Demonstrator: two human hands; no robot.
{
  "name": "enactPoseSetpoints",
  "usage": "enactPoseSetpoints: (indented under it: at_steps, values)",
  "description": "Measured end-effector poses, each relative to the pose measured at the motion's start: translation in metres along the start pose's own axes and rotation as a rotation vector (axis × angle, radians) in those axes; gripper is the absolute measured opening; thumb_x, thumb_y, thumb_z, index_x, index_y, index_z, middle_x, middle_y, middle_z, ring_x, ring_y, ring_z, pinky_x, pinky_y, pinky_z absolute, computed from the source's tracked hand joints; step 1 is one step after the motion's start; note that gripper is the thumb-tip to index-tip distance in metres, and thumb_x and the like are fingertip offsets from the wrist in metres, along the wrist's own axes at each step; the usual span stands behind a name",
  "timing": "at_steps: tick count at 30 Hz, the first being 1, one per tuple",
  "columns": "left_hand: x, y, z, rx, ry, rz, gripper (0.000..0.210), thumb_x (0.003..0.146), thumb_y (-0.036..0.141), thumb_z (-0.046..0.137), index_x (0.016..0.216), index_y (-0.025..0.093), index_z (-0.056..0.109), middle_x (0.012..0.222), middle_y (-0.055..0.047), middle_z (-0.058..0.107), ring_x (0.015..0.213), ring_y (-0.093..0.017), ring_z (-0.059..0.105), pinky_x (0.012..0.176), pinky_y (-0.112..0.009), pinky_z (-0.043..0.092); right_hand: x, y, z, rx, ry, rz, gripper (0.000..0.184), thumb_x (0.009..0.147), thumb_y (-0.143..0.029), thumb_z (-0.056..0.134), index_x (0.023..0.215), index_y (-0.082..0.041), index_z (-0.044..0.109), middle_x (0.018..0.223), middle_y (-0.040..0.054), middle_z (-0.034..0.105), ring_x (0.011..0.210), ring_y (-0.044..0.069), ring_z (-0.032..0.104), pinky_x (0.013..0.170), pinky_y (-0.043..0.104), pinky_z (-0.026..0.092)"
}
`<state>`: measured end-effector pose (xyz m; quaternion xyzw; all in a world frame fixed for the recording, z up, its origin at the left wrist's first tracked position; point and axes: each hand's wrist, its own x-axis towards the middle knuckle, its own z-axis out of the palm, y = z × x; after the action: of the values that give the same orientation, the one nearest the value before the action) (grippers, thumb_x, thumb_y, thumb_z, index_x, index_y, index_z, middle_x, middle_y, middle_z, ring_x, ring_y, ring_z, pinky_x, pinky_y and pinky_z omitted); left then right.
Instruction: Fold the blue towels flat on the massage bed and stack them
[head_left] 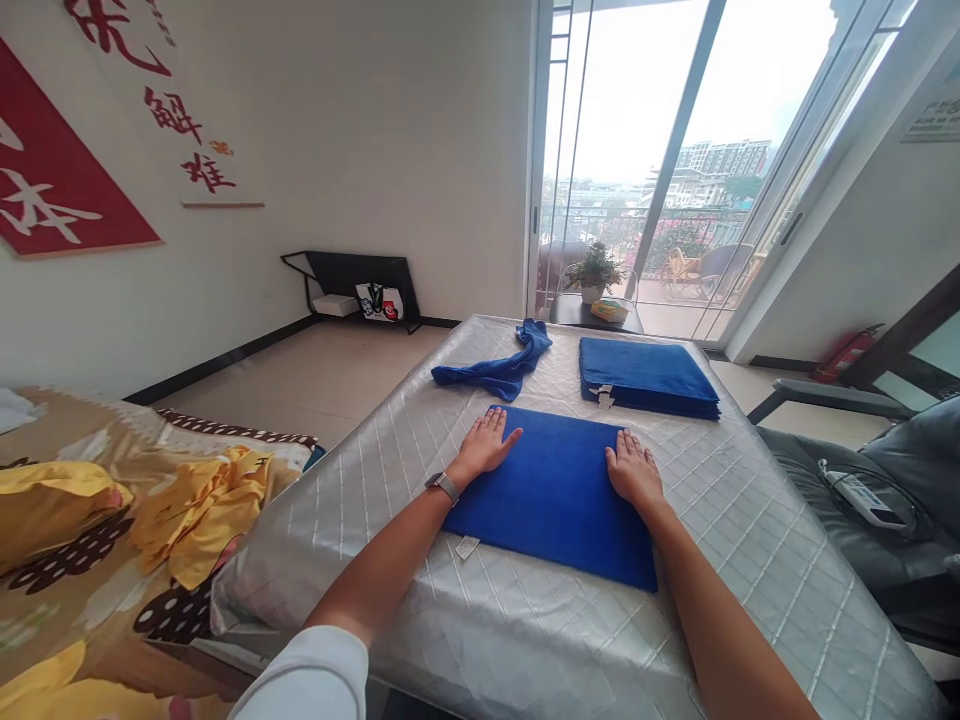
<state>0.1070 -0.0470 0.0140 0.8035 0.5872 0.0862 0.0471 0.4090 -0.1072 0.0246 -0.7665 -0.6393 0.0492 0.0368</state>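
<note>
A blue towel (559, 500), laid flat as a rectangle, lies on the silvery quilted mattress (390, 500) in front of me. My left hand (486, 443) rests flat on its far left edge, fingers stretched out. On the towel's far right edge lies my right hand (634, 470), palm down and open. A small white tag (466, 547) sticks out at the near left side. Beyond my right hand is a stack of folded blue towels (645, 372) with white tags. A crumpled blue towel (501, 372) lies farther off to the left.
A bed with patterned bedding (97, 600) and yellow cloth (199, 510) adjoins at left. At right stands a dark armchair (795, 470) holding a white power strip (862, 497). Behind the mattress, a potted plant (594, 272) stands on a small table before the sliding glass door (622, 130).
</note>
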Motion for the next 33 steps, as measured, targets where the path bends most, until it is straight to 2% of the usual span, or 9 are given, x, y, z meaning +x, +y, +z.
enactPoseSetpoints:
  at_steps: [3,10,15,21,26,29,31,33]
  values:
    - [-0.003,-0.012,0.001,-0.016,0.015,-0.029,0.093,0.099,0.070,0.006,0.158,0.001,0.025,0.165,-0.019,0.020,0.154,-0.028,0.018,0.126,-0.043,0.015,-0.001,0.000,-0.001,0.000,-0.005,0.002,0.068,0.103,-0.040,0.013,0.161,-0.005,0.020,0.169,0.0095,0.018,0.155,0.021,0.015,0.125,0.040,0.010]
    - [-0.002,-0.007,0.003,-0.046,0.037,-0.036,0.092,0.098,0.072,0.008,0.158,0.004,0.026,0.165,-0.018,0.021,0.154,-0.028,0.017,0.126,-0.044,0.016,-0.002,-0.003,-0.005,-0.028,0.006,0.002,0.068,0.103,-0.039,0.013,0.161,-0.005,0.021,0.168,0.0101,0.020,0.154,0.022,0.017,0.125,0.040,0.011]
    - [-0.003,-0.008,0.000,-0.046,0.024,-0.035,0.092,0.098,0.071,0.008,0.158,0.004,0.026,0.165,-0.018,0.021,0.154,-0.028,0.018,0.126,-0.045,0.016,-0.015,-0.003,-0.012,-0.089,0.002,-0.009,0.066,0.103,-0.038,0.013,0.161,-0.008,0.022,0.168,0.0109,0.020,0.154,0.023,0.018,0.124,0.041,0.014]
    - [-0.003,-0.006,0.000,-0.034,0.014,-0.033,0.091,0.099,0.070,0.008,0.158,0.003,0.026,0.165,-0.019,0.021,0.154,-0.028,0.017,0.126,-0.045,0.015,-0.039,0.001,-0.004,-0.097,0.006,-0.029,0.067,0.104,-0.040,0.013,0.161,-0.006,0.021,0.168,0.0109,0.018,0.154,0.023,0.016,0.124,0.042,0.013]
    - [-0.005,-0.004,-0.007,0.010,0.035,-0.056,0.089,0.100,0.067,0.008,0.157,0.001,0.027,0.165,-0.019,0.023,0.154,-0.028,0.019,0.126,-0.044,0.014,-0.044,0.000,0.001,-0.073,-0.002,-0.011,0.067,0.104,-0.039,0.013,0.161,-0.006,0.020,0.169,0.0089,0.017,0.154,0.022,0.017,0.125,0.042,0.012]
    - [-0.009,0.013,-0.014,0.021,0.101,-0.008,0.085,0.101,0.064,0.011,0.158,0.003,0.026,0.164,-0.018,0.026,0.154,-0.029,0.020,0.126,-0.044,0.014,-0.043,-0.001,0.000,-0.058,-0.003,-0.008,0.066,0.104,-0.039,0.014,0.161,-0.007,0.020,0.169,0.0087,0.017,0.154,0.021,0.016,0.125,0.042,0.011]
    - [-0.013,0.040,-0.016,0.001,0.094,0.114,0.082,0.102,0.063,0.010,0.158,0.006,0.028,0.163,-0.016,0.029,0.154,-0.028,0.021,0.126,-0.043,0.017,-0.042,-0.001,0.000,-0.044,-0.006,-0.005,0.066,0.104,-0.039,0.014,0.161,-0.007,0.020,0.169,0.0088,0.017,0.155,0.021,0.015,0.125,0.042,0.011]
    - [-0.017,0.076,-0.013,-0.027,0.060,0.284,0.082,0.102,0.063,0.008,0.158,0.008,0.030,0.163,-0.014,0.031,0.153,-0.025,0.022,0.125,-0.040,0.018,-0.042,-0.001,0.000,-0.036,-0.007,-0.001,0.067,0.103,-0.040,0.014,0.161,-0.007,0.020,0.169,0.0096,0.017,0.155,0.021,0.015,0.125,0.042,0.011]
